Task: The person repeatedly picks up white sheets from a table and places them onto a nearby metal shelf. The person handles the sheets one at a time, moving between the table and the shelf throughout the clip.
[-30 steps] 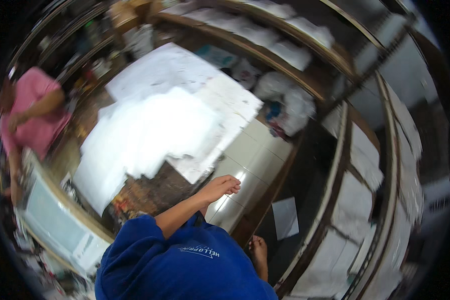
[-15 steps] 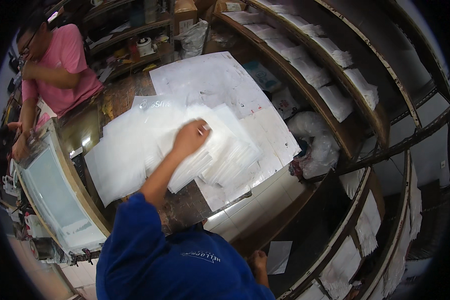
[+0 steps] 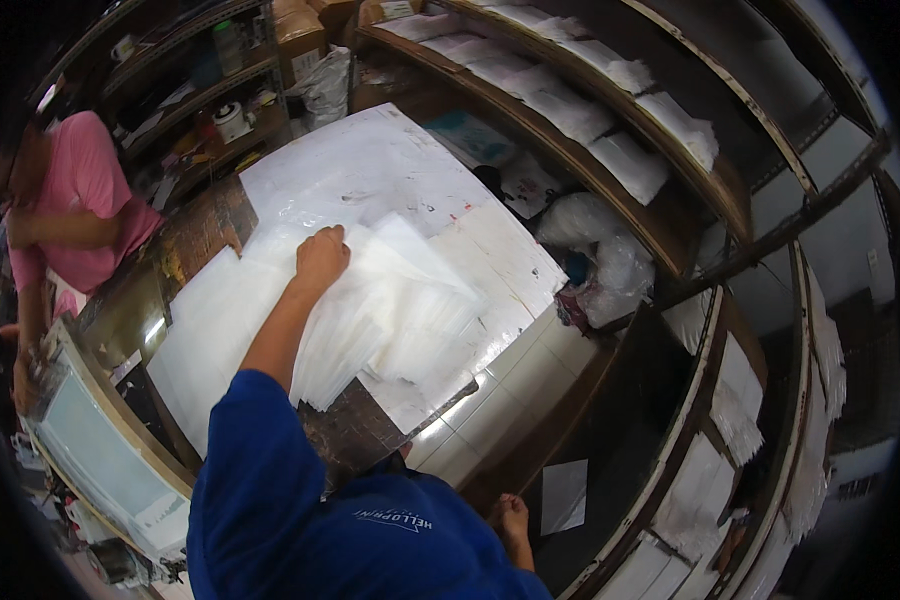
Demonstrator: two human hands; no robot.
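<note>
The left hand [image 3: 322, 258], fingers curled and pressed flat, rests on a fanned stack of clear plastic bags [image 3: 390, 310] at frame centre, on the table [image 3: 210, 225]. The bags lie spread and uneven; squaring appears unfinished. The right hand is out of view.

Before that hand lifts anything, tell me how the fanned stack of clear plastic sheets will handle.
The stack of clear plastic sheets looks thin and glossy, so it is probably floppy and would sag when lifted at one edge. The sheets already lie fanned and slipped apart under the left hand, so they likely slide easily. Each sheet seems light.
</note>
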